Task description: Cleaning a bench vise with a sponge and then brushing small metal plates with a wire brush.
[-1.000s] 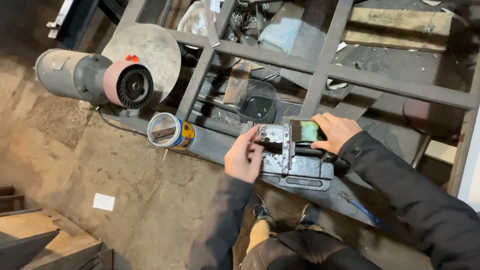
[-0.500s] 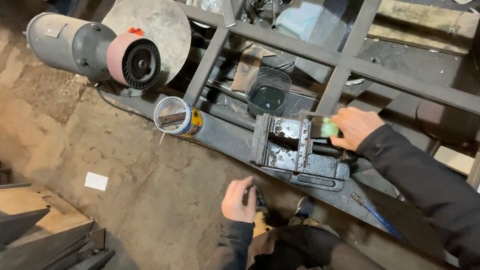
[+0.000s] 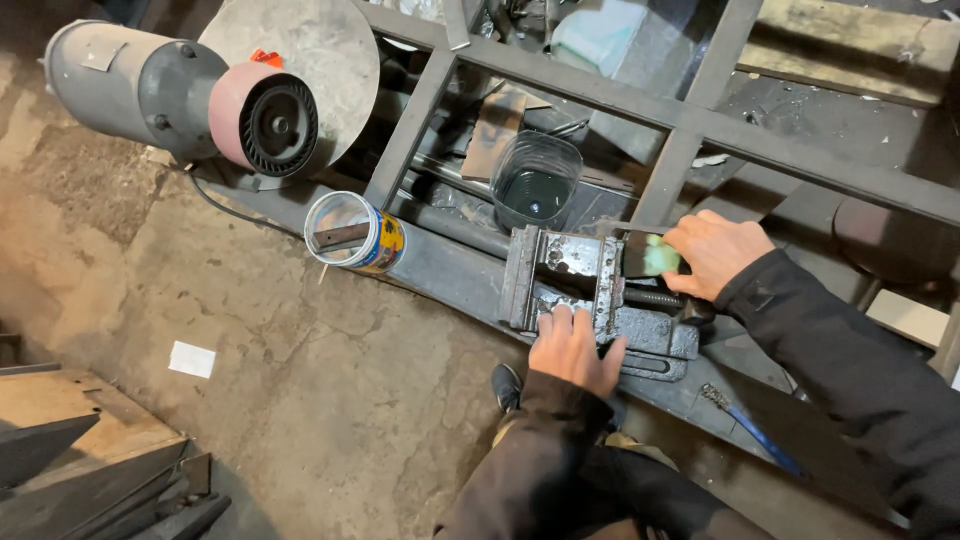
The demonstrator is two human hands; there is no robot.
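A grey metal vise (image 3: 566, 272) sits on a dark steel frame (image 3: 690, 120). My left hand (image 3: 575, 348) rests flat on the near side of the vise, fingers spread over its jaw. My right hand (image 3: 715, 250) is closed on a dark piece with a pale green end (image 3: 655, 256) at the right side of the vise jaws. A clear plastic tub of dark liquid (image 3: 535, 180) stands just behind the vise.
An open tin can (image 3: 352, 233) with a metal piece in it stands left of the vise. A grey electric motor with a red fan cover (image 3: 190, 100) and a round disc (image 3: 300, 50) lie at upper left. Concrete floor and metal plates (image 3: 90, 470) at lower left.
My left hand came back up from near my knee and now lies on the vise. My right hand stays on the green-ended piece at the jaws.
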